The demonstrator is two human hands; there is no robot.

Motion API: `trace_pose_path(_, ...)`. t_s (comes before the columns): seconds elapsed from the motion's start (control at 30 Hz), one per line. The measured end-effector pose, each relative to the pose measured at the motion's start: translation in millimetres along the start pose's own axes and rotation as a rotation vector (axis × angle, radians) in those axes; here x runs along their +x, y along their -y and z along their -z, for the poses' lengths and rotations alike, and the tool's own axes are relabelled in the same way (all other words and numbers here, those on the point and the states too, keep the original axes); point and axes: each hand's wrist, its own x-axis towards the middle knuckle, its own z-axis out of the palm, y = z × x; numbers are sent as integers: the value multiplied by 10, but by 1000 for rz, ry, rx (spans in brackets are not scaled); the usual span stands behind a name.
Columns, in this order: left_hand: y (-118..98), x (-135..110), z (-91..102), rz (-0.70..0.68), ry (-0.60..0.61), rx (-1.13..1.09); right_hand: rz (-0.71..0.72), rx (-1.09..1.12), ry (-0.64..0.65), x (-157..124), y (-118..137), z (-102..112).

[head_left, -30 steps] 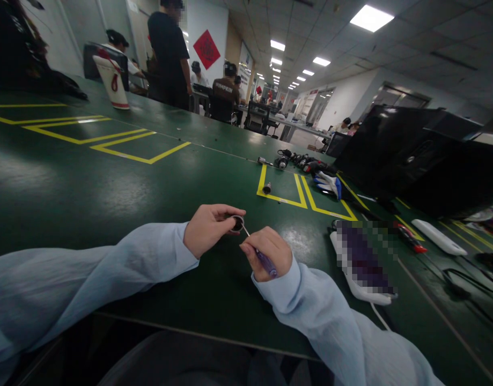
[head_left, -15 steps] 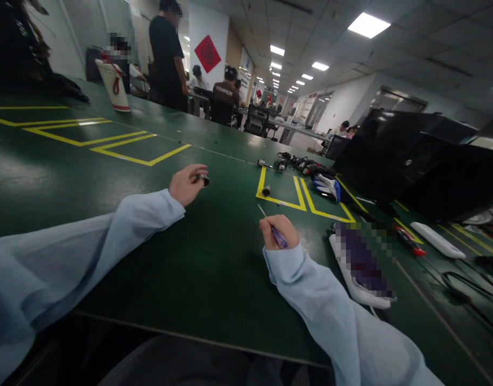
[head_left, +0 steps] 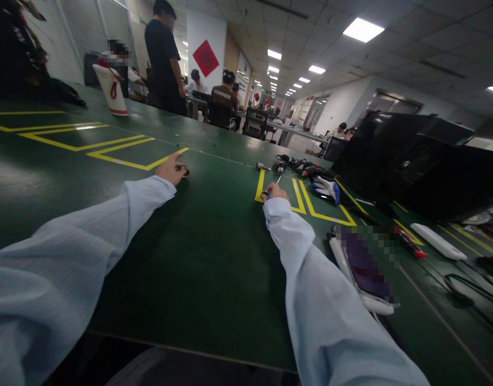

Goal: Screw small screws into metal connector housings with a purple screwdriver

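My left hand [head_left: 171,169] is low over the green table, with its fingers around a small round metal part [head_left: 185,173]. I cannot tell whether that part touches the tabletop. Further right, my right hand [head_left: 277,191] has a thin screwdriver [head_left: 279,179] in its grip, the shaft slanting up and away and most of the purple handle covered. The same hand's fingertips are at a second small dark metal part [head_left: 264,195] inside a yellow taped outline; whether they pinch it is hard to see.
Behind my right hand lie a metal cylinder [head_left: 264,166], dark cabled tools [head_left: 298,165] and a white-blue glove [head_left: 326,188]. A phone [head_left: 365,265] rests at right, near a red-handled tool [head_left: 411,244]. A paper cup [head_left: 111,90] stands far left; black cases [head_left: 407,161] stand right. People are beyond the table.
My left hand has moved left and slightly away with the round metal part. My right hand has reached forward with the screwdriver to the second metal part, and the shaft now slants right.
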Motion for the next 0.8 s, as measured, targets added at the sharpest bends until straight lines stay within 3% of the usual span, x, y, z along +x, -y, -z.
trace_pose_path(0.2, -9, 14, 9, -28, 9, 57, -81, 33, 70, 114, 12, -87)
trace_pose_path(0.47, -63, -93, 69, -34, -78, 87, -120, 185, 18, -2, 82, 76)
trace_pose_path(0.63, -97, -230, 115, -113, -156, 86, -75, 373, -13, -358, 260, 96)
trace_pose_path(0.7, -191, -391, 104, -205, -171, 67, -34, 654, -18, -598, 358, 71)
trace_pose_path(0.8, -445, -832, 55, -416, 4, -89, 21, 942, 33, -1005, 487, 52)
